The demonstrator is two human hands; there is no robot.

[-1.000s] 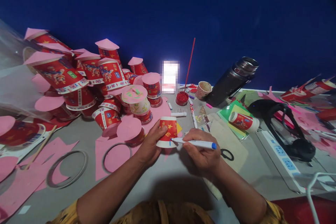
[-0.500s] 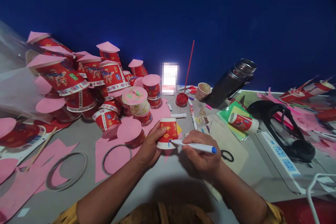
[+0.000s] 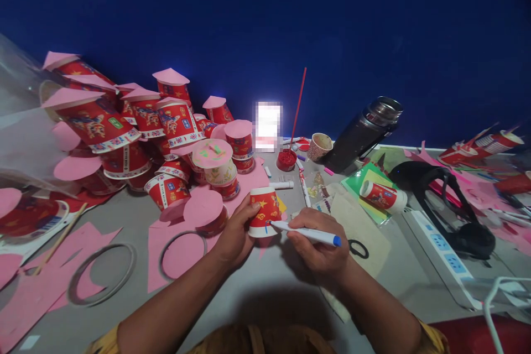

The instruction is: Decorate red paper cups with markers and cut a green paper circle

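A red paper cup with gold patterns point(image 3: 264, 212) — upside down, blue-marked near its white rim; a blue-ended white marker point(image 3: 309, 232) — tilted, tip touching it.

Grey table point(image 3: 124, 328) under pink paper point(image 3: 31, 310)

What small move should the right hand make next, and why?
Probably the right hand should draw a short stroke with the blue-ended white plastic marker: its tip sits by a small blue mark on the white rim of the red paper cup, which the left hand holds.

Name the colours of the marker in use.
White, with a blue end; the head view shows the marker best.
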